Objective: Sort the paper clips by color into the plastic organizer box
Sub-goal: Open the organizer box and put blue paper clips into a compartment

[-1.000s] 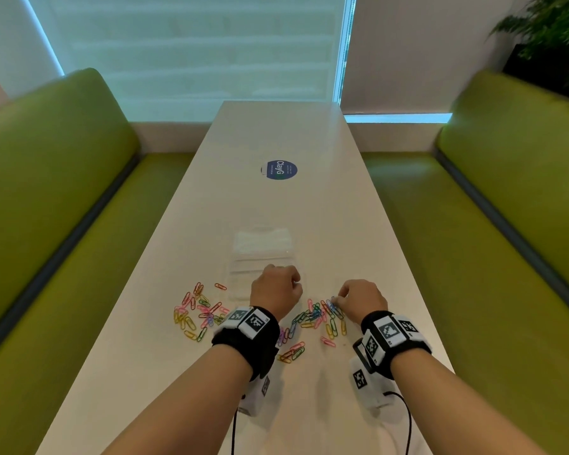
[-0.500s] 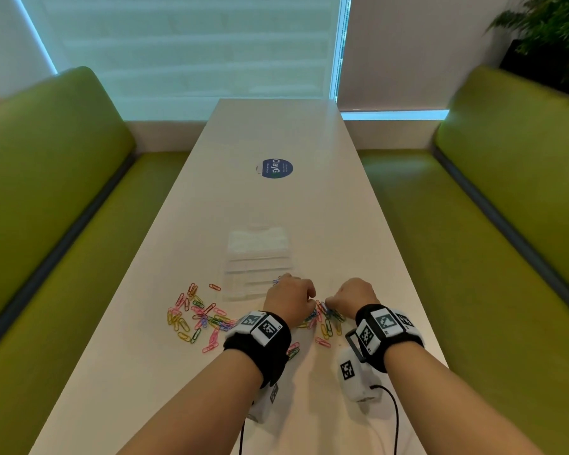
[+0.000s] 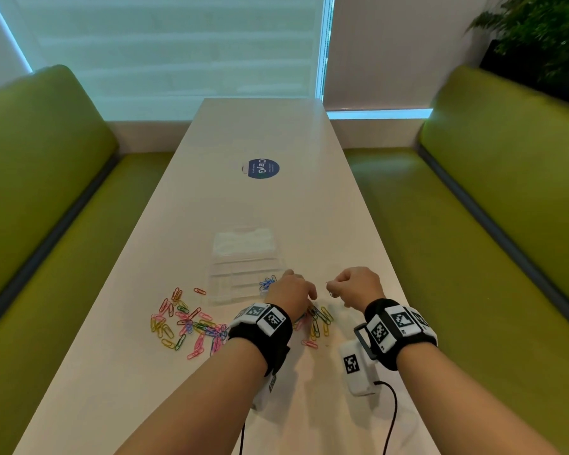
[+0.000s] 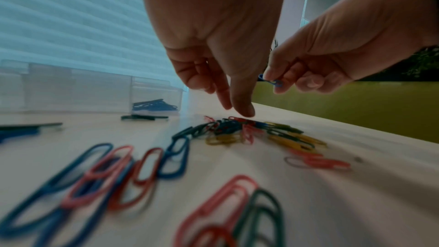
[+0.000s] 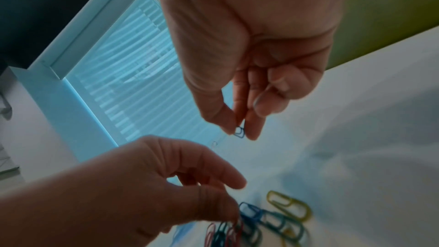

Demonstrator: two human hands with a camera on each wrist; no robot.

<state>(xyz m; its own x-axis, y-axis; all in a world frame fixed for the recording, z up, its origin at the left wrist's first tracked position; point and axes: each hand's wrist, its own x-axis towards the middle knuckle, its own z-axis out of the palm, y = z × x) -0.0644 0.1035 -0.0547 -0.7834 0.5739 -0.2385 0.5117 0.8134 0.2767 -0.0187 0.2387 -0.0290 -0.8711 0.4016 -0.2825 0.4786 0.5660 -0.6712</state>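
Right hand [image 3: 355, 285] pinches a blue paper clip [image 4: 270, 82]; left hand [image 3: 291, 295], fingers loose, reaches the clip pile [image 3: 316, 321] on the counter [image 3: 286, 205].

Right hand [image 5: 240, 48] pinches blue paper clip [image 5: 239, 132].

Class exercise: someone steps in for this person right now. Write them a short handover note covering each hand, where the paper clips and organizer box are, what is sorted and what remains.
Right hand: raised off the table, pinching one blue paper clip between thumb and fingertips.
Left hand: holds nothing; fingers point down at the right pile of mixed clips.
Clear organizer box: open, just beyond the hands.
Done: some blue clips lie in its near right compartment.
Left: drop the held blue clip there, then sort the right pile and the left pile; the other compartments look empty.
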